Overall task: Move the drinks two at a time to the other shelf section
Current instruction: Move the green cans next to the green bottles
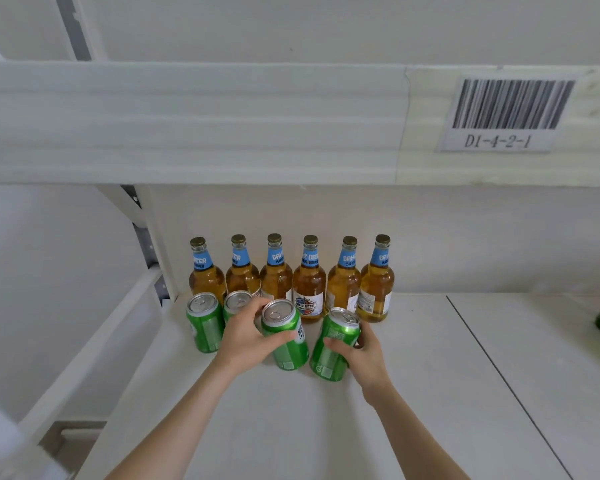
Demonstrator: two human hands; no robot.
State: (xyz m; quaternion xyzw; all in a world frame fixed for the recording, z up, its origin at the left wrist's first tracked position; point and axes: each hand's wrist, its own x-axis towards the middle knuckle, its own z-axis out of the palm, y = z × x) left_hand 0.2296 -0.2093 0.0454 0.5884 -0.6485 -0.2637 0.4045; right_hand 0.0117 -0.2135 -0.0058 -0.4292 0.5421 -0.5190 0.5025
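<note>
Both forearms reach forward over the shelf (326, 427); left hand (246, 336) grip wrapped around one green can (284, 336), right hand (362, 353) grip around a second, tilted can (333, 344), front row, before six bottles (309, 278). Step, as judged: the pair is grasped. Next: carry both past the seam (499, 375) rightward.

Head cam: looks fwd and down, close on white shelf (413, 393).
</note>
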